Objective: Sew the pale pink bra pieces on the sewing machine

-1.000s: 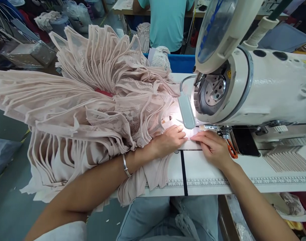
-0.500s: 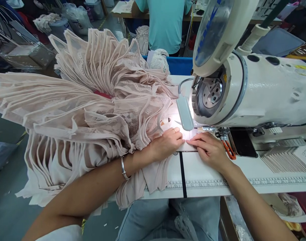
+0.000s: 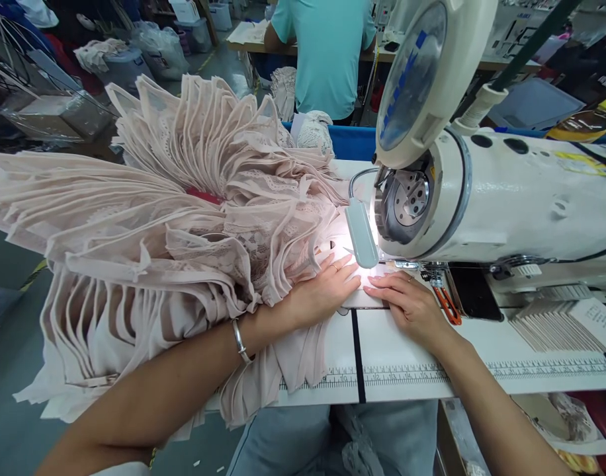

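My left hand [image 3: 325, 291] lies flat, fingers stretched out, pressing pale pink fabric [image 3: 355, 281] on the bed of a white sewing machine [image 3: 486, 198] under its lamp [image 3: 361, 231]. My right hand [image 3: 407, 301] rests just right of it, fingers extended on the same piece near the needle area. A big fanned bundle of pink mesh and lace pieces [image 3: 174, 218] spreads left of my left wrist, which wears a silver bangle [image 3: 239, 340].
Orange-handled snips [image 3: 444, 301] lie right of my right hand. A stack of beige strips [image 3: 551, 327] sits further right. The white table [image 3: 412, 357] has a printed ruler along its front edge. A person in a teal shirt [image 3: 327, 46] stands behind; bins and bags at left.
Both hands have stayed on the fabric under the needle, shifting slightly. The camera has tilted, so the scene sits a little lower in the picture.
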A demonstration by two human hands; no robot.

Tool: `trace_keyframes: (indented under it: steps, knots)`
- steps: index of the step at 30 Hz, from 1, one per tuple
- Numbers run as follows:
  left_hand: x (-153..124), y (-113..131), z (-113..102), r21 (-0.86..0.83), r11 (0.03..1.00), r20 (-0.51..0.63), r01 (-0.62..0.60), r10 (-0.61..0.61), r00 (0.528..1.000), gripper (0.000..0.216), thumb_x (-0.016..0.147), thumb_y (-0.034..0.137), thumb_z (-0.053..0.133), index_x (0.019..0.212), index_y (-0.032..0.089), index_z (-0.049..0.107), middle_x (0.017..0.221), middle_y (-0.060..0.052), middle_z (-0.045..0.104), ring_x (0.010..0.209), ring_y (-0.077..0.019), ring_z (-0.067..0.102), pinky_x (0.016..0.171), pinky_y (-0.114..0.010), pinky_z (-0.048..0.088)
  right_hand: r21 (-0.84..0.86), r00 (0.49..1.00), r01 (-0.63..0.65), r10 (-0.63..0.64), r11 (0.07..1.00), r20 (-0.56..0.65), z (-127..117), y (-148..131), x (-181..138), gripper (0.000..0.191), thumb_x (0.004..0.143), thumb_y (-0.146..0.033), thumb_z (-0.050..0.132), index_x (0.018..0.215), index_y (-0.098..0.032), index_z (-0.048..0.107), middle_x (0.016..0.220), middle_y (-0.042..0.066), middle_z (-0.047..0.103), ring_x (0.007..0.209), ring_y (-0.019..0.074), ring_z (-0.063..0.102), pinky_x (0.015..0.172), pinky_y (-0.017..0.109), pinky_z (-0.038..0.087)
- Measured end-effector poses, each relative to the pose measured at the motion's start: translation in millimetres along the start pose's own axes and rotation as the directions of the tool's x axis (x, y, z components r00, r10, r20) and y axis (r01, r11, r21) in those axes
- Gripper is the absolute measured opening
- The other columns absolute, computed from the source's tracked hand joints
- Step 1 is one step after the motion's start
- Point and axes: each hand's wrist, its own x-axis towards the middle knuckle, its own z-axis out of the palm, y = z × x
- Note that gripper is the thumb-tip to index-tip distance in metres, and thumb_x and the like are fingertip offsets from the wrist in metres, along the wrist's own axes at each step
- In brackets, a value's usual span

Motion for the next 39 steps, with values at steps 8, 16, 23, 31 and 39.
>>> trace_keyframes:
  steps: [8,16,23,31,39]
  knots:
    - [1,1,2,-0.044,0.996,-0.015,0.072,-0.073,0.997,0.024,0.1,0.012,0.034,0.11,0.015,0.055,0.119,-0.011,0.061,0.128,-0.0249,0.047,0.11,-0.044,0.035,-0.004,0.999,-0.042,0.042,0.999,-0.001,4,0,-1,0.04,0.086,0.001,0.046,0.107,-0.022,0.071,0.112,0.003,0.073,0.105,0.0177,0.065,0.091,0.035,0.055]
    - [3,-5,14,-0.073,0.994,-0.041,0.086,-0.089,0.995,0.018,0.101,0.019,0.038,0.111,0.017,0.053,0.128,-0.01,0.055,0.135,-0.0246,0.038,0.113,-0.042,0.03,-0.086,0.993,-0.109,0.113,0.99,0.037,10,2,-3,0.04,0.087,-0.001,0.045,0.112,-0.023,0.068,0.121,0.002,0.07,0.109,0.0178,0.065,0.099,0.036,0.051]
    - [5,-4,14,-0.019,0.991,-0.084,0.129,-0.13,0.988,0.02,0.099,0.027,0.046,0.112,0.014,0.054,0.127,-0.014,0.054,0.131,-0.0284,0.04,0.108,-0.042,0.035,-0.207,0.967,-0.191,0.221,0.959,0.129,17,4,-5,0.046,0.088,-0.003,0.039,0.119,-0.024,0.066,0.123,0.004,0.068,0.113,0.0206,0.063,0.102,0.04,0.048]
    - [7,-2,10,0.096,0.99,-0.066,0.105,-0.099,0.993,0.016,0.096,0.009,0.04,0.095,0.014,0.055,0.099,-0.011,0.059,0.098,-0.0236,0.054,0.091,-0.038,0.04,-0.409,0.975,-0.106,0.176,0.907,0.138,20,4,-3,0.055,0.084,0.001,0.035,0.126,-0.021,0.062,0.117,0.009,0.069,0.101,0.0241,0.065,0.091,0.043,0.051]
    - [12,-1,6,0.253,0.963,-0.104,0.094,-0.07,0.992,0.031,0.099,0.035,0.045,0.083,0.012,0.059,0.086,-0.009,0.058,0.091,-0.0256,0.052,0.082,-0.038,0.039,-0.372,0.998,-0.016,0.037,0.928,0.05,16,4,1,0.05,0.082,0.003,0.034,0.124,-0.012,0.056,0.111,0.01,0.071,0.099,0.0218,0.066,0.089,0.035,0.05]
